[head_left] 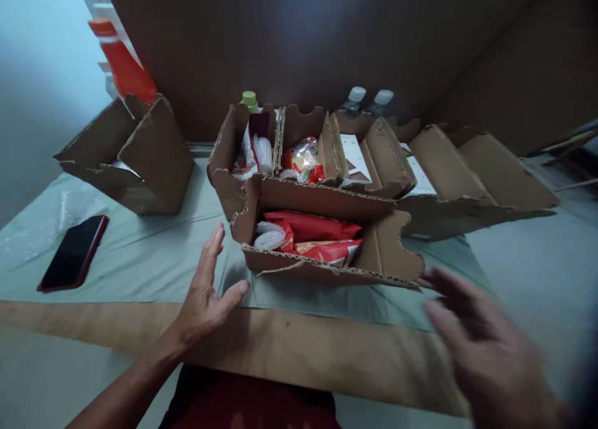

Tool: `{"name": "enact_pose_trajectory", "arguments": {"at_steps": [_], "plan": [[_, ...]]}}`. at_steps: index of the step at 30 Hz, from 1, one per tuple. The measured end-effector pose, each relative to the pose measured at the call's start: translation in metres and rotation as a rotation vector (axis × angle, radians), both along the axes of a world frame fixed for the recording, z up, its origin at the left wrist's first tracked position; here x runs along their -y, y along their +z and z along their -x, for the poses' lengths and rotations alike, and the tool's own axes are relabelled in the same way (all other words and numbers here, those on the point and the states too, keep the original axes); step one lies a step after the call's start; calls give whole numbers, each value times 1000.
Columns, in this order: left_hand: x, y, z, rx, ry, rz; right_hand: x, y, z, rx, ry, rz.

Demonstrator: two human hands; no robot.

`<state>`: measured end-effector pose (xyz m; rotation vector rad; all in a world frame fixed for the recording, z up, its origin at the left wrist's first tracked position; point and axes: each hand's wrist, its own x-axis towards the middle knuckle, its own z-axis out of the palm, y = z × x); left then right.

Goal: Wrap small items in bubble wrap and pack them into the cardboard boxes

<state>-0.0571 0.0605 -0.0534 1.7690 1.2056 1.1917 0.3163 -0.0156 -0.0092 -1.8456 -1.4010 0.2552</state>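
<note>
Cardboard fills my view from the head camera, and I read it from the left: an orange-capped bottle (120,58) stands behind a tilted open box (135,158), and a dark phone in a red case (73,253) lies flat on the pale green cloth (140,254), well apart from everything else. My left hand (205,298) hovers open, fingers spread and thumb out, holding nothing, just beside the left corner of the front cardboard tray (327,264), close but not touching as far as I can tell. That tray sits near the table's front edge and holds red snack packets (317,236) and a white wrapped bundle (270,237). Behind it stand two more compartments with packets, a green-capped bottle (249,99) and two clear-capped bottles (369,100) at the back, then a row of flattened empty trays (467,167) running off to the right. My right hand (486,348) is open too, empty, blurred, near the tray's right corner. I judge the risk to be a lopsided grab: the tray's torn corrugated walls look soft, and if one hand closes before the other, the tray could skew, buckle or slide off the front edge, spilling the packets. The blur also makes it hard to judge my right hand's reach.
</note>
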Motion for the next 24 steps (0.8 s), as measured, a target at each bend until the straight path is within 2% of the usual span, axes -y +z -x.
{"name": "enact_pose_trajectory", "arguments": {"at_steps": [3,5,7,10,12,14,16,18,20,22,24], "plan": [[-16,-5,-23,139,-91,124,-18,-34,40,-127,106,39],[-18,-6,-36,210,-126,194,-25,-41,59,-173,116,-8],[-4,-6,-37,225,-121,233,-19,-40,71,-180,100,-49],[40,-9,-12,167,-5,318,3,-35,90,-161,134,-57],[67,-9,15,131,154,362,7,-29,109,-161,224,-49],[74,-3,36,132,283,322,-4,-21,129,-183,340,-54],[63,8,40,157,310,235,-20,-12,139,-227,394,-85],[47,19,25,176,239,171,-28,-7,135,-254,331,-126],[38,27,1,162,128,135,-18,-6,122,-219,190,-146],[43,29,-19,140,42,100,4,-11,107,-146,58,-137],[58,24,-23,136,22,103,28,-19,103,-124,27,-90]]}}
